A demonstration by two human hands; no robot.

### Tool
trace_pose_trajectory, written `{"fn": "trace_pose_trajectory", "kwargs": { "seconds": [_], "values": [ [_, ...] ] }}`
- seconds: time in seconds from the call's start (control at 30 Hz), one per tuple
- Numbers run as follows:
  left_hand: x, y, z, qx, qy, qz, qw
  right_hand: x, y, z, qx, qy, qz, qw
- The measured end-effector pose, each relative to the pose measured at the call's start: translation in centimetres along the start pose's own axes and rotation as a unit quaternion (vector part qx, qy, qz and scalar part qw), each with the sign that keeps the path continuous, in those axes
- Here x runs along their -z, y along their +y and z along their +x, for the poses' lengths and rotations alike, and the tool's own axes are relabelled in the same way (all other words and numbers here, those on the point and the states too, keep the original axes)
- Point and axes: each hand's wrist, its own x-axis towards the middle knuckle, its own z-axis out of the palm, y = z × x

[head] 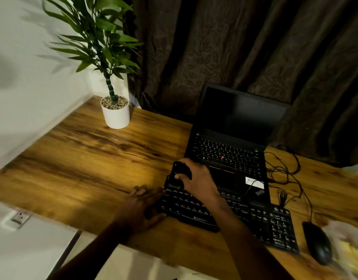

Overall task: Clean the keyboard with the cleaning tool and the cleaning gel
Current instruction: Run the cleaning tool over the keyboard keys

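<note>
A black external keyboard point(265, 221) lies on the wooden desk point(83, 164), in front of an open laptop. My right hand point(198, 178) grips a black cleaning tool point(177, 175) and holds it down on the keyboard's far left corner. My left hand point(142, 207) lies flat on the desk with its fingers spread, touching the keyboard's left edge. The tool's lower end is dark and blurred, so its tip is hard to make out. I see no cleaning gel for certain.
The black laptop point(230, 150) stands open just behind the keyboard, with its screen dark. A black mouse point(318, 242) and tangled cables point(285, 172) sit at the right. A potted plant point(115, 112) stands at the back left. Something pale and blurred point(348, 247) lies at the right edge.
</note>
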Motion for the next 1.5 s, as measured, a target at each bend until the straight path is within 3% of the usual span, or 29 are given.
{"fn": "trace_pose_trajectory", "kwargs": {
  "seconds": [0.17, 0.47, 0.77, 1.0, 1.27, 1.5],
  "values": [
    [0.0, 0.0, 0.0, -0.006, 0.005, 0.005, 1.0, 1.9, 1.7, -1.3, -0.001, 0.022, -0.064, 0.998],
    [-0.1, -0.1, 0.0, -0.003, 0.009, -0.004, 1.0, -0.5, -0.5, -0.2, 0.003, 0.018, 0.024, 1.0],
    [-0.1, -0.1, 0.1, -0.019, 0.024, 0.0, 1.0, 2.3, 2.7, -1.8, -0.001, 0.031, -0.04, 0.999],
    [-0.2, -0.1, 0.1, -0.004, 0.006, -0.008, 1.0, 0.2, 0.5, -0.6, 0.002, 0.014, 0.04, 0.999],
    [0.0, -0.1, 0.1, -0.007, 0.004, -0.007, 1.0, 2.5, 4.8, -2.7, -0.007, 0.06, 0.019, 0.998],
    [-0.2, -0.2, 0.0, -0.008, 0.003, -0.005, 1.0, 0.8, 2.3, -1.9, -0.007, 0.047, 0.065, 0.997]
  ]
}}
